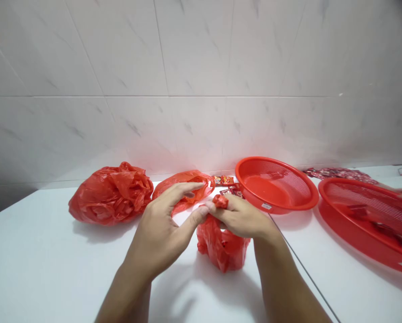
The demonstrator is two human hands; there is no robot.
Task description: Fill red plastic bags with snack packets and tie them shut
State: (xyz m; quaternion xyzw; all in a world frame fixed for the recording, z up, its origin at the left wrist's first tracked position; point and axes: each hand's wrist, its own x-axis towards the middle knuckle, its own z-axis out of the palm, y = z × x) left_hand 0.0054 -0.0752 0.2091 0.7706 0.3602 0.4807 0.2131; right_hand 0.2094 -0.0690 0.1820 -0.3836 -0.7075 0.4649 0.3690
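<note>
We had the small red bag (224,249) front and centre at the bench (46,273), bulging; contents hidden, couldn't tell whether its base touched down. Right hand (239,216): grip closed on the bag's bunched neck, a tuft of film poking out on top. Left hand (165,231): grip open, fingers spread, thumb tip at the neck. Just behind: loose red bag (182,178) lying slack, and a few red-and-yellow packets (224,181) by the tiled wall (194,54). Left of that, large red bag (110,195), full-looking; crumpled film hid what we had in it. Right: round red basket (278,207), perforated sides, white label. Beside it, a second red basket (356,237) with dark red packets (389,231) inside, cut off by the frame edge.
</note>
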